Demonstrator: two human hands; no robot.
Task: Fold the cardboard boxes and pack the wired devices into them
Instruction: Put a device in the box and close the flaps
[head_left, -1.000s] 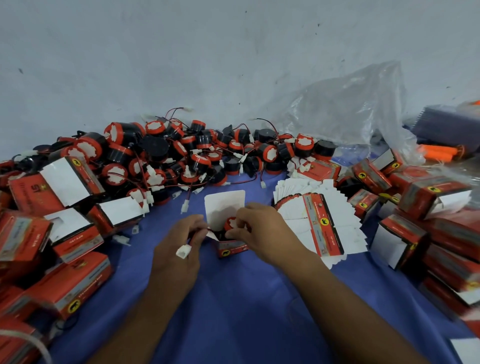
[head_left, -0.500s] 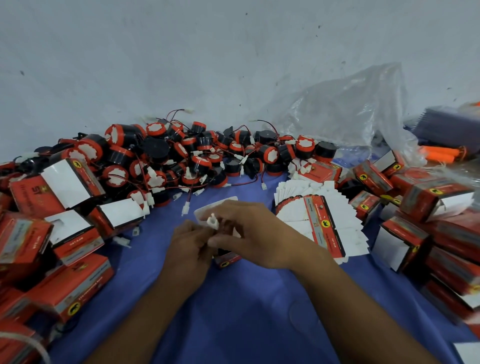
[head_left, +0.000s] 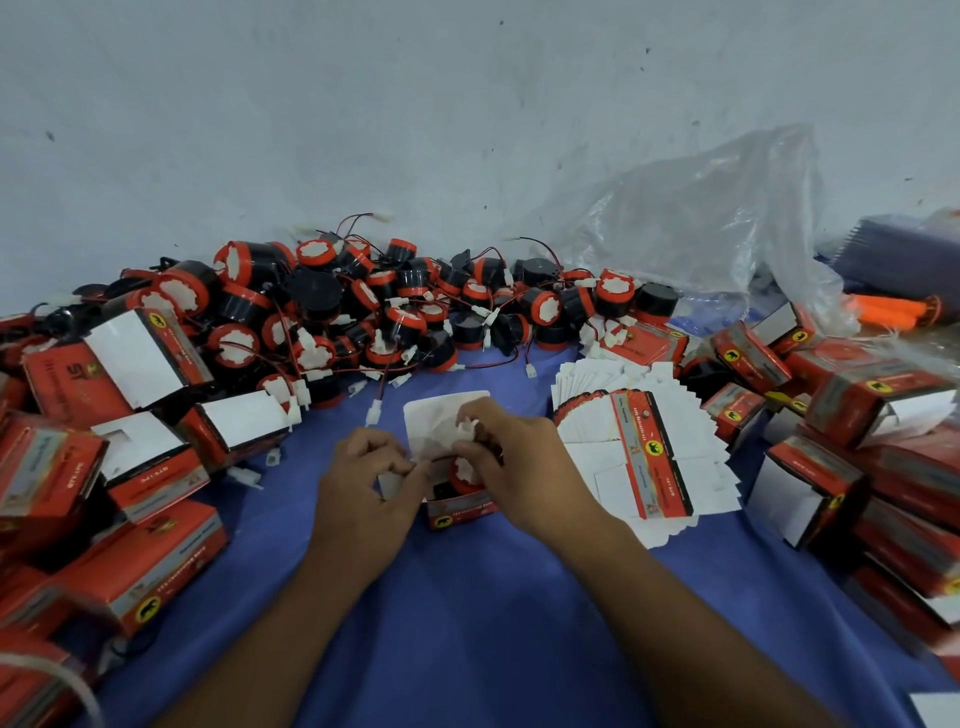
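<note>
The left hand (head_left: 363, 493) has its fingers curled and pinches what looks like a white side flap (head_left: 393, 482) of the box (head_left: 460, 508). This small red box stands open on the blue cloth (head_left: 467, 623) between the two hands. The right hand (head_left: 524, 467), just beside the left, pinches a white connector (head_left: 466, 430) between thumb and fingertips above the box's mouth. A thin dark wire (head_left: 441, 459) runs below the connector. The device (head_left: 460, 475), red-rimmed with a white face, sits in the box under the right hand's fingers. Behind both hands the top flap (head_left: 441, 415) stands up, white on the inside. At the far left lies a pile (head_left: 130, 561) of red boxes, some closed and some with white flaps open. Behind the hands, a heap (head_left: 363, 312) of black-and-red devices with red and black wires and white plugs rests against the grey wall (head_left: 363, 130). Just right of the right hand lies a fanned stack (head_left: 639, 457) of flat boxes, white with a red printed strip on top. A clear bag (head_left: 701, 218) slumps against the wall behind it. More red boxes (head_left: 883, 415) crowd the right edge, with something orange (head_left: 888, 312), too blurred to tell, beyond them.
</note>
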